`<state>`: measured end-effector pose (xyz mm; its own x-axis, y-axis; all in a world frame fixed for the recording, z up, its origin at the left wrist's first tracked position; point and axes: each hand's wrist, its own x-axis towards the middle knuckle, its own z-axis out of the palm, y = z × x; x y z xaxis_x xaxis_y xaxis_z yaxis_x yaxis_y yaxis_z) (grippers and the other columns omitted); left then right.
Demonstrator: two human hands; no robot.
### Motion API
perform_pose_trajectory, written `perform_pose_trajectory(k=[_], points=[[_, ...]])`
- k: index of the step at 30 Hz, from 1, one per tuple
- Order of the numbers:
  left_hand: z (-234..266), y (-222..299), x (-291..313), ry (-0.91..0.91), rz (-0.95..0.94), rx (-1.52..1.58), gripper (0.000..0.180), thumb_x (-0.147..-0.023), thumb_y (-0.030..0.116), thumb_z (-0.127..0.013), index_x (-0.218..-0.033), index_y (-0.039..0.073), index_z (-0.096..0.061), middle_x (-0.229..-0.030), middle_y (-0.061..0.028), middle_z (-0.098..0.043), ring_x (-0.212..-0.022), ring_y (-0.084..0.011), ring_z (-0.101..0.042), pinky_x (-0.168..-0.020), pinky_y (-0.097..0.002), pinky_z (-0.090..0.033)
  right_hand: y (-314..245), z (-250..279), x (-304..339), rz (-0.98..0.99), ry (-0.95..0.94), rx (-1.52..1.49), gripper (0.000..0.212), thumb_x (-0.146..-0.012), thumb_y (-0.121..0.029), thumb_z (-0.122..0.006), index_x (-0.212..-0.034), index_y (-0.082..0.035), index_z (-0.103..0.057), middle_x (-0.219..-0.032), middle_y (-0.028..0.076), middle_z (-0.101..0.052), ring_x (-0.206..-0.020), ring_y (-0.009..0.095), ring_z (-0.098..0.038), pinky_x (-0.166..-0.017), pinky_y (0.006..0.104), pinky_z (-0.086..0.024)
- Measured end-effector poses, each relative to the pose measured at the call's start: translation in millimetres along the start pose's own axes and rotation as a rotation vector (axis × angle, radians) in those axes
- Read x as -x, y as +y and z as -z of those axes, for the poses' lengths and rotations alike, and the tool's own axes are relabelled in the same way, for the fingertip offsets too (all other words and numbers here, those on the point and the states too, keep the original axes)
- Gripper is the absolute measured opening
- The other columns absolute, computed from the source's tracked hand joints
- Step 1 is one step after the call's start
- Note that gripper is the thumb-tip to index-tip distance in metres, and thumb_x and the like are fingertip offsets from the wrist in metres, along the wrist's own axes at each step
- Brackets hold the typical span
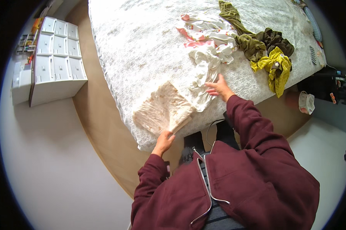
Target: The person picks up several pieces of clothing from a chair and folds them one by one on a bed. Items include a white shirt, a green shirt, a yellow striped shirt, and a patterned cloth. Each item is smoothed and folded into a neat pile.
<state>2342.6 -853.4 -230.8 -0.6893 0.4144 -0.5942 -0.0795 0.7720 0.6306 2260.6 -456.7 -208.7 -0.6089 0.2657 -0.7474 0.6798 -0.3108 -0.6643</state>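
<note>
A: Count from here?
B: One white textured bedspread [123,42]; on it, one folded cream patterned cloth [161,105], one crumpled white cloth [204,61] beside.
A: Hands?
B: Two. Left hand [164,143] pinches cream corner; right hand [220,89], fingers splayed, by white cloth, contact unclear.

Your left hand [163,143] is the nearer to your body, fingers and thumb closed in a grip. Your right hand [221,89] reaches farther forward, fingers parted and pointing left, thumb raised away from them. Your left forearm [151,168] runs forward, leaning slightly right; your right forearm [251,117] slants forward and left.
</note>
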Motion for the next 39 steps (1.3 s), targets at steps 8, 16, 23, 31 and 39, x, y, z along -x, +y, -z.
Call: perform_pose_trajectory(k=[8,16,23,31,39], points=[[-23.3,41.5,17.7,0.085,0.35,0.408,0.022,-0.091,0.016,-0.065,-0.102,-0.002,-0.066,-0.087,-0.0111,-0.071,-0.079,-0.0166,-0.066,-0.073,-0.0307,-0.053,-1.1,13.0,-8.8,0.148,-0.326,0.09,0.015,-0.088,-0.012,-0.065,-0.1,-0.003,-0.064,-0.089,0.006,-0.061,-0.061,0.014,-0.06,-0.055,0.0299,-0.053],[-50.3,96.5,-4.2,-0.048,0.211,0.294,0.025,-0.091,0.018,-0.062,-0.104,-0.003,-0.065,-0.09,-0.0137,-0.071,-0.084,-0.0202,-0.069,-0.076,-0.0316,-0.052,-19.6,45.1,-34.3,-0.118,-0.116,-0.439,0.11,-0.08,-0.011,-0.077,-0.152,-0.009,0.005,-0.138,0.024,-0.042,-0.075,0.028,-0.068,-0.06,0.0378,-0.058],[-35.8,88.2,3.3,-0.052,0.337,0.234,0.024,-0.091,0.015,-0.064,-0.107,-0.003,-0.065,-0.092,-0.0121,-0.071,-0.086,-0.0182,-0.068,-0.078,-0.0301,-0.052,-67.9,-21.8,-44.3,0.109,-0.409,-0.552,0.045,-0.088,-0.007,-0.066,-0.13,-0.002,-0.052,-0.106,0.009,-0.062,-0.101,0.021,-0.063,-0.083,0.0421,-0.058],[-22.2,103.7,-16.6,-0.046,0.264,0.275,0.022,-0.092,0.014,-0.064,-0.107,-0.003,-0.065,-0.092,-0.0113,-0.072,-0.086,-0.0172,-0.068,-0.077,-0.0298,-0.053,-202.2,19.3,-56.4,0.91,-0.548,-0.25,0.059,-0.09,-0.013,-0.065,-0.143,-0.004,-0.041,-0.146,0.018,-0.039,-0.113,0.027,-0.061,-0.083,0.0312,-0.06],[-38.5,98.7,-12.2,-0.031,0.324,0.283,0.024,-0.091,0.016,-0.065,-0.106,-0.003,-0.064,-0.09,-0.0136,-0.071,-0.083,-0.0182,-0.069,-0.076,-0.0304,-0.052,-133.8,219.4,-172.9,0.486,0.21,0.085,0.076,-0.064,-0.022,-0.083,-0.125,0.008,-0.049,-0.117,0.025,-0.061,-0.101,0.033,-0.064,-0.086,0.0373,-0.052]])
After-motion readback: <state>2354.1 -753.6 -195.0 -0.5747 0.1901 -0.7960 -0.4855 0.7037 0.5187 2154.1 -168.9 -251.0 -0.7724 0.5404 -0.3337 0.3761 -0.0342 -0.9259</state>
